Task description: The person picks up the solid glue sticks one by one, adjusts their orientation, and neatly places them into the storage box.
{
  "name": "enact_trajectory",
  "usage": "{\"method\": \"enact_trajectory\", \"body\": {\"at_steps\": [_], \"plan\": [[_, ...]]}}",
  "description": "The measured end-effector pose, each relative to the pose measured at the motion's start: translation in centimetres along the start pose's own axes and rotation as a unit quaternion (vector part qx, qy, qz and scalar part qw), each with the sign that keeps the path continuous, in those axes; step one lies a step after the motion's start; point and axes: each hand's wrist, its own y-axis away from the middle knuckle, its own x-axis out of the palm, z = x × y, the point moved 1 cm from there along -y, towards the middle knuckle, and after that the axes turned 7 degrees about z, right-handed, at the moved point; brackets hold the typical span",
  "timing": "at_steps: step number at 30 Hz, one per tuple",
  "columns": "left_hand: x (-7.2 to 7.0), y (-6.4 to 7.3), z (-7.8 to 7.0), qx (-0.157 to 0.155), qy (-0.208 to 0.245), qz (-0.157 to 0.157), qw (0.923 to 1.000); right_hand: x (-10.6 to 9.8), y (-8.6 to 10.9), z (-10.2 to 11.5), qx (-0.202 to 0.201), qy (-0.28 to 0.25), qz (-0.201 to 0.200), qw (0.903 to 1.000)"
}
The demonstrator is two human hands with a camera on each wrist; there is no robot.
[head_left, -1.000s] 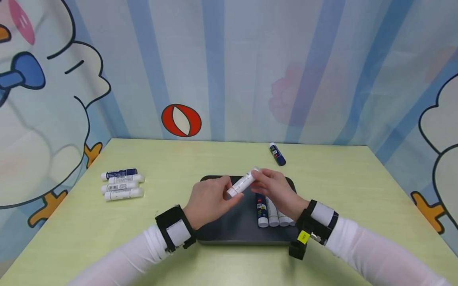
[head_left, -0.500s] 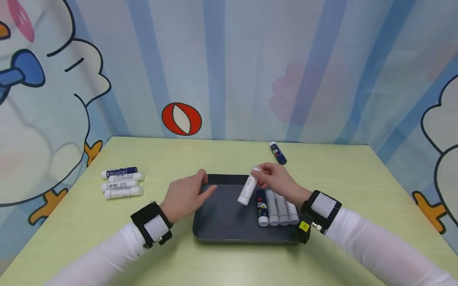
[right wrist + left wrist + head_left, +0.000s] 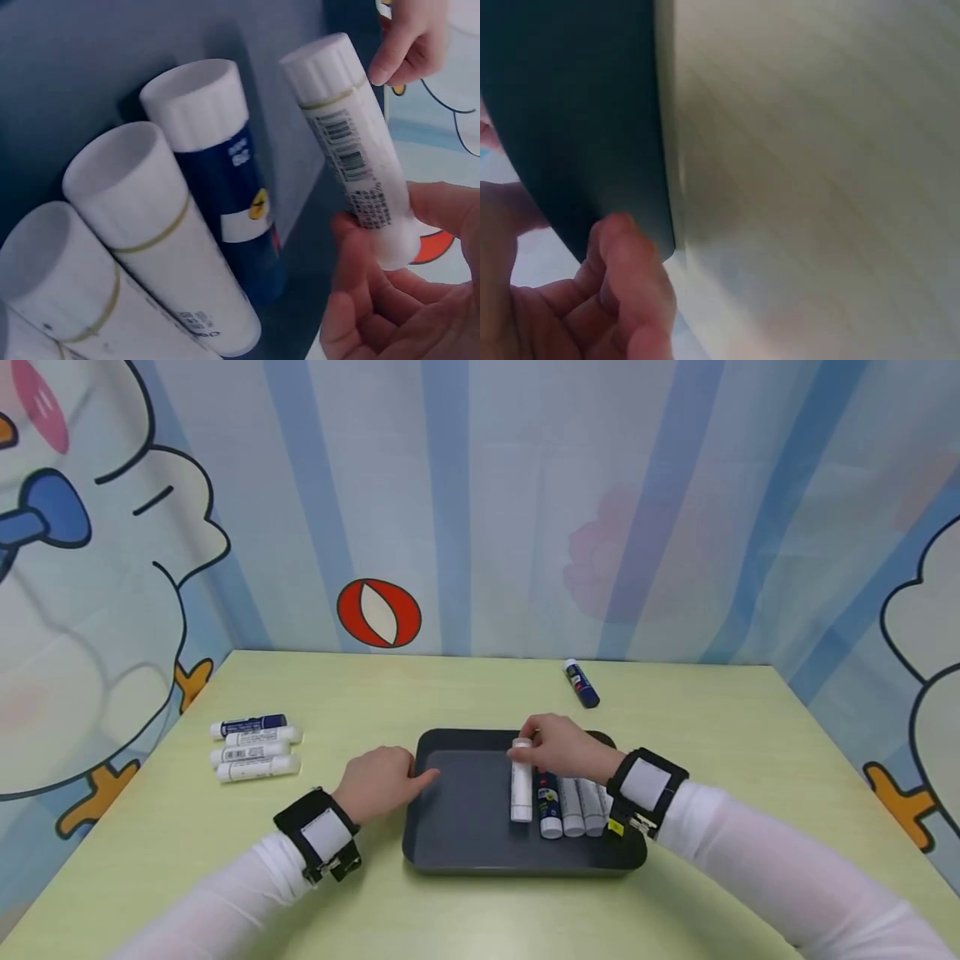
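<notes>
My right hand pinches a white glue stick by its far end between thumb and fingers. This glue stick, with a barcode on its side, is tilted over the dark grey tray, left of a navy glue stick. In the right wrist view, white glue sticks lie side by side beyond the navy one. My left hand holds the tray's left edge, thumb over the rim; in the left wrist view its fingers are curled against the outer wall.
Several glue sticks lie stacked in a row at the left of the table, a navy one farthest back and white ones nearer. Another navy glue stick lies behind the tray. A printed curtain stands behind the table.
My left hand let go of the white glue stick and moved left to the tray's edge. My right hand turned the glue stick lengthwise and lowered it beside the navy one.
</notes>
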Motion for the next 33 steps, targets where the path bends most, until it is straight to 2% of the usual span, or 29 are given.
{"method": "enact_trajectory", "body": {"at_steps": [4,11,18,24,33], "plan": [[0.2,-0.1,0.2,0.009,0.010,-0.009,0.9999,0.4,-0.4,-0.1,0.007,0.053,0.008,0.9985],[0.7,-0.1,0.5,0.010,0.030,-0.013,0.9994,0.9,-0.9,-0.3,0.027,0.087,0.024,0.9955],[0.7,-0.2,0.4,-0.003,0.028,-0.008,0.9996,1.3,-1.0,0.1,0.026,0.169,0.015,0.9852],[0.6,-0.1,0.3,-0.005,0.025,-0.004,0.9997,1.7,-0.9,0.2,0.019,0.211,0.009,0.9772],[0.7,-0.3,0.5,-0.004,0.024,-0.002,0.9997,2.3,-0.7,0.3,-0.020,0.313,-0.024,0.9493]]}}
